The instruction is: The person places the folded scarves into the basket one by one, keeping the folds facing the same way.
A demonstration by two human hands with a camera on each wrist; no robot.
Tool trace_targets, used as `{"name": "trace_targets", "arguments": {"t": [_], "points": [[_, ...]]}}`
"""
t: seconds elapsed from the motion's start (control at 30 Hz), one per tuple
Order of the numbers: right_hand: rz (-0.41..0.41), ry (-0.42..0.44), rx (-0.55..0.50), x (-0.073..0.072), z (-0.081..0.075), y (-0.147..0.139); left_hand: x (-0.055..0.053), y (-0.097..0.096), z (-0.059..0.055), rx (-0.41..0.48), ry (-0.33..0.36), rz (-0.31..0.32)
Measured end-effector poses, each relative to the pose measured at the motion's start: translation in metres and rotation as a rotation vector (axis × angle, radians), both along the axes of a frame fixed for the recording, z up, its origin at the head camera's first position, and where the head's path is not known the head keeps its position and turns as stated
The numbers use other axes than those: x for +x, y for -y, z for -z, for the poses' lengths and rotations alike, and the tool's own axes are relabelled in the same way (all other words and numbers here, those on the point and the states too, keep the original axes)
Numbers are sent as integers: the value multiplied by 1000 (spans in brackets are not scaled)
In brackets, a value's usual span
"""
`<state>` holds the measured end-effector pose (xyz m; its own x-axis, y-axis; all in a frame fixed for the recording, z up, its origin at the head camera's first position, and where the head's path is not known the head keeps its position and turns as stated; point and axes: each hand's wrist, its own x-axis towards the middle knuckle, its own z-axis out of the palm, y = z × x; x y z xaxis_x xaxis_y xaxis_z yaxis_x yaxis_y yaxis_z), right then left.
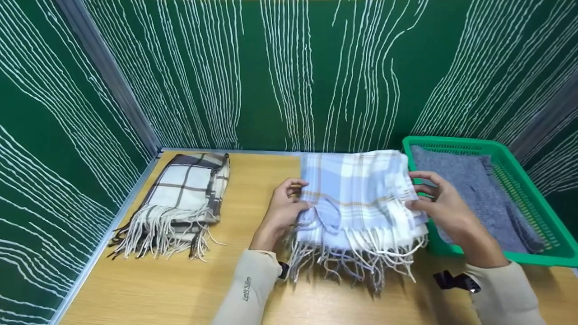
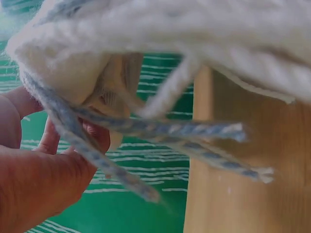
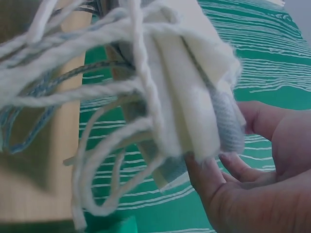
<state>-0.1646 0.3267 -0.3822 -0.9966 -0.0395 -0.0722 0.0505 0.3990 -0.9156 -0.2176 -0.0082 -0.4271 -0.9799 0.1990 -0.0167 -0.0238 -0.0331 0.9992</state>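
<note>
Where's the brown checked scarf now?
In the head view, the brown checked scarf lies at left on the table, left of the left hand and blue scarf.

Your head camera looked forward and down at the table (image 1: 338, 309); your wrist cameras, up close, shared the fringed scarf (image 1: 356, 194).

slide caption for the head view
Left hand and right hand hold a folded blue plaid scarf between checked scarf and green basket.
</note>
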Motion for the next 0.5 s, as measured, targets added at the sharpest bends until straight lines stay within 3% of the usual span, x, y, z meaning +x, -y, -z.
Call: {"name": "trace_targets", "arguments": {"t": [0.5], "points": [[25, -55, 8, 11, -13, -45, 1, -44, -12, 20, -18, 19]]}}
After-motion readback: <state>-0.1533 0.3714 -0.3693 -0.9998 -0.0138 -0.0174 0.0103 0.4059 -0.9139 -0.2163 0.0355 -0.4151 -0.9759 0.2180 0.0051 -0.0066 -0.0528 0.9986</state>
